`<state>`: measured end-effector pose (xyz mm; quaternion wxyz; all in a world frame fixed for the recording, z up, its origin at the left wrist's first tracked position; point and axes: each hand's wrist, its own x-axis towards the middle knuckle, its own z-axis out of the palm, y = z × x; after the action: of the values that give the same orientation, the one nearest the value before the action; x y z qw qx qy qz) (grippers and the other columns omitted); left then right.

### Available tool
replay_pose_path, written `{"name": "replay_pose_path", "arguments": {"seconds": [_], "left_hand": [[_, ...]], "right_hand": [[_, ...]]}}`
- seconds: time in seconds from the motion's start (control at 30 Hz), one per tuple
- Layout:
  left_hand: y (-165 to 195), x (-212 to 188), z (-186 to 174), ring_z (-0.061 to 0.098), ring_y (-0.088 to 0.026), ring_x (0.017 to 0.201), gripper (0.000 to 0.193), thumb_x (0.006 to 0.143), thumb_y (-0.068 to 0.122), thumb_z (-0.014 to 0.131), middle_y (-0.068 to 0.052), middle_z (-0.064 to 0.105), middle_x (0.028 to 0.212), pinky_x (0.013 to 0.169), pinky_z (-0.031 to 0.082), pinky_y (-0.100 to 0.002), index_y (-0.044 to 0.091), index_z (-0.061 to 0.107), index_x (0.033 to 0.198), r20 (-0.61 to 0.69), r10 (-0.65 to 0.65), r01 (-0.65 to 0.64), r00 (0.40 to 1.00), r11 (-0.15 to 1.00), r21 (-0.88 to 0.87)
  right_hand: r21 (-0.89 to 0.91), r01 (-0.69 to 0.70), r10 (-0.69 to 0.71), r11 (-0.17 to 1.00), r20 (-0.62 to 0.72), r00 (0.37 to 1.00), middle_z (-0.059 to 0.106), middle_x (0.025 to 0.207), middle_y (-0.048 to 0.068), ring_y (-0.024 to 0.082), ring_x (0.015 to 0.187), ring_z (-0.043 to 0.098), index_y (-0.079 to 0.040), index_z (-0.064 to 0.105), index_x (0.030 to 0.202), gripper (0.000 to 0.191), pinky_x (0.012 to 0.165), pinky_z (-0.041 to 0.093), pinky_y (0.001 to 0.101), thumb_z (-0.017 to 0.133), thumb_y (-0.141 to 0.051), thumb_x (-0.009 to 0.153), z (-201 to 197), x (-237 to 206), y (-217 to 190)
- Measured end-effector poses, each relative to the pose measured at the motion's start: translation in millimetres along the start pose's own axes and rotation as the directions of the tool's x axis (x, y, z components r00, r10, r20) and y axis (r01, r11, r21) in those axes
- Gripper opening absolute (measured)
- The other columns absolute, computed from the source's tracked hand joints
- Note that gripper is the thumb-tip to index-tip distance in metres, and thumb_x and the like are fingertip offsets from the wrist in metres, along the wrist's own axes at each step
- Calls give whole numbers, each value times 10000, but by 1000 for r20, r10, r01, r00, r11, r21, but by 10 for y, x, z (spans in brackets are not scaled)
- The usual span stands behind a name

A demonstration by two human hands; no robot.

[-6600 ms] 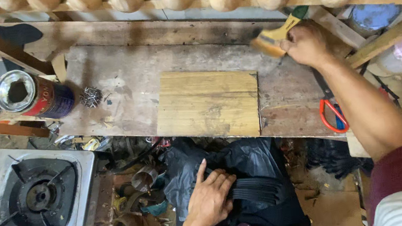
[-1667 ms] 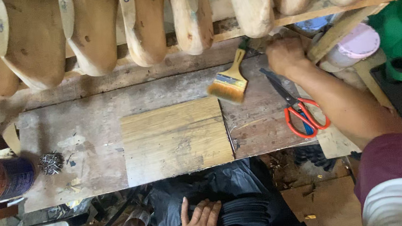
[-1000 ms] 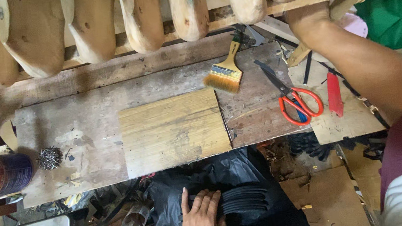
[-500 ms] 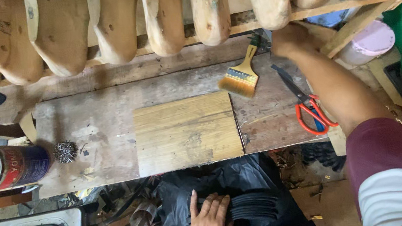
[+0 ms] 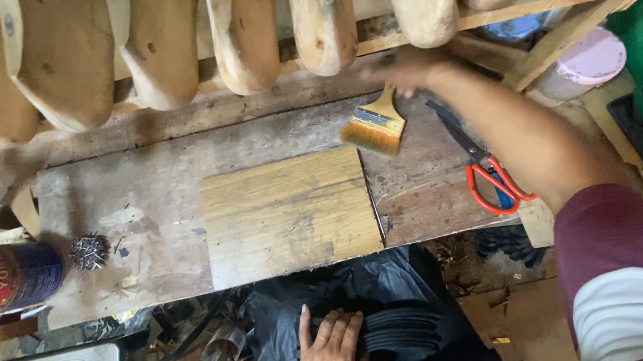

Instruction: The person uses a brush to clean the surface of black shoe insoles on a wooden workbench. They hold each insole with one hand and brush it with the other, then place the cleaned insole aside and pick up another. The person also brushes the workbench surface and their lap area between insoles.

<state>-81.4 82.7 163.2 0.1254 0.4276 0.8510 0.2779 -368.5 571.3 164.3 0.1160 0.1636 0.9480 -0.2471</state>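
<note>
My right hand (image 5: 406, 72), blurred so I cannot tell its grip, is at the handle end of the flat yellow-bristled wooden paintbrush (image 5: 374, 125), lying bristles-toward-me on the worn wooden bench (image 5: 140, 199), while my left hand (image 5: 332, 354) rests flat on black material (image 5: 399, 308), farther off.

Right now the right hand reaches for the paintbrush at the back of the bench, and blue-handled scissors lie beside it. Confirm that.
Not quite: in the head view the scissors have red-orange handles, not blue. The rest stands: the right hand reaches at the handle end of the paintbrush at the back of the bench, and the scissors lie beside the brush.
</note>
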Motion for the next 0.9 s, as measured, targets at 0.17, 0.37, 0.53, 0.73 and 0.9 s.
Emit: {"name": "replay_pose_path", "arguments": {"seconds": [0.17,0.37,0.53,0.73,0.9], "left_hand": [[64,32,-32,504,-305,1315,774,616,190,790,-118,635,1290,1156,102,-697,22,571,1339,5,-19,19,1000,1000,8],[93,-5,-110,489,-305,1323,751,643,172,784,-121,631,1283,1155,87,-700,18,564,1345,25,-71,71,997,997,-8],[83,8,-125,492,-306,1315,752,629,167,786,-123,630,1278,1153,88,-696,17,566,1333,15,-45,45,999,999,-10],[92,22,-86,502,-298,1331,765,613,159,797,-108,638,1292,1162,95,-693,26,570,1331,-3,-44,44,999,999,1],[66,-18,-53,497,-314,1324,800,586,168,814,-129,635,1271,1139,93,-702,16,568,1331,9,-22,22,1000,1000,7]], "right_hand": [[125,45,-35,991,-76,996,688,1121,176,253,984,625,9,692,1159,559,887,512,391,835,-425,837,177,-60,-202],[652,128,-43,747,-145,988,681,1132,40,182,941,595,-133,667,1292,332,792,482,367,702,-278,996,-197,80,117],[251,242,-120,937,-421,899,656,1286,112,248,1149,596,-54,596,1327,586,964,495,386,760,-95,765,-570,-195,542],[30,-24,31,999,-260,965,705,1285,198,325,1235,641,-36,636,1345,433,1094,464,424,676,-246,969,-704,-519,316],[104,366,-259,925,-531,807,618,1392,204,328,1321,564,-20,577,1396,449,1084,452,437,665,-253,1022,-628,-555,38]]}}
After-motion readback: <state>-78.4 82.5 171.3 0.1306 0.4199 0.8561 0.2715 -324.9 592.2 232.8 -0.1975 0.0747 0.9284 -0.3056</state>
